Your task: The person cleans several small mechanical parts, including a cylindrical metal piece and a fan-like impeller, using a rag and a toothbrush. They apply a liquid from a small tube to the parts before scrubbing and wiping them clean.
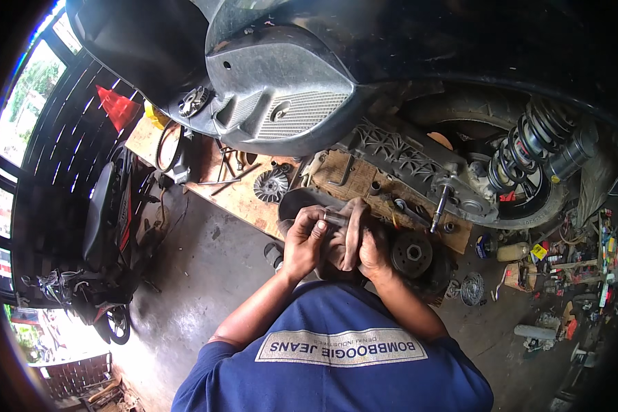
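A small metal cylindrical part (336,218) is pinched between the thumb and fingers of my left hand (304,239). Bunched around and below it is a dirty brown cloth (346,242), gripped at its right side by my right hand (375,252). Just right of that hand lies a round dark clutch part with a central nut (412,251). A finned fan pulley (271,186) rests on the wooden board (221,206) to the upper left. Above the hands on the board are a hex key (341,170) and a short socket (375,187).
The scooter's footboard panel (304,98) overhangs the board, with its rear shock spring (525,144) at the right. A metal shaft (440,208) sticks out toward me. Another motorcycle (108,221) stands left. Tools and parts (561,278) clutter the floor at right.
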The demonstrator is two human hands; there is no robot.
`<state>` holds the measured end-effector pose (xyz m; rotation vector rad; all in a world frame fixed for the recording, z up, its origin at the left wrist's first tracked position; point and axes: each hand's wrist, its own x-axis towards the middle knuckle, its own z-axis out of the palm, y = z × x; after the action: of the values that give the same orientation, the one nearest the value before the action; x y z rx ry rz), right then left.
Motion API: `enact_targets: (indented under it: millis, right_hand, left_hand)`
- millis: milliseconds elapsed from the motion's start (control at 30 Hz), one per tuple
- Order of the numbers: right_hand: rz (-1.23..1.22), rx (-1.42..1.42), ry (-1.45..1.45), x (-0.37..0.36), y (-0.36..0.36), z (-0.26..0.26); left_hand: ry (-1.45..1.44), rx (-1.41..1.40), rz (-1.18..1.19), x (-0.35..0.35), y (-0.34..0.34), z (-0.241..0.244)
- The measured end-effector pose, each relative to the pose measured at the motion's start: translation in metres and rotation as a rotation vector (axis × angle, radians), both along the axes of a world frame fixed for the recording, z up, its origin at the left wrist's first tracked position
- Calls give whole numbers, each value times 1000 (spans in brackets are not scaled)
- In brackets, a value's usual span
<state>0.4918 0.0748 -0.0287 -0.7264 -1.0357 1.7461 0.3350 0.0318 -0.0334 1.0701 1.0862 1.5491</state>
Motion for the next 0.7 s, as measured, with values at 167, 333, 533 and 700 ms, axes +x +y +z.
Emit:
enact_targets:
  millis: [167, 333, 533, 700]
  right_hand:
    - [-63, 8, -57, -3, -4, 11]
    - [-4, -79, -20, 1, -7, -15]
    - [63, -125, 94, 3, -8, -16]
    - [-14, -42, -97, -1, -6, -15]
  left_hand:
    - [-149, -23, 75, 10, 0, 8]
    - [117, -165, 54, 3, -1, 15]
    - [199, -67, 43, 3, -1, 8]
    - [149, 23, 95, 6, -4, 6]
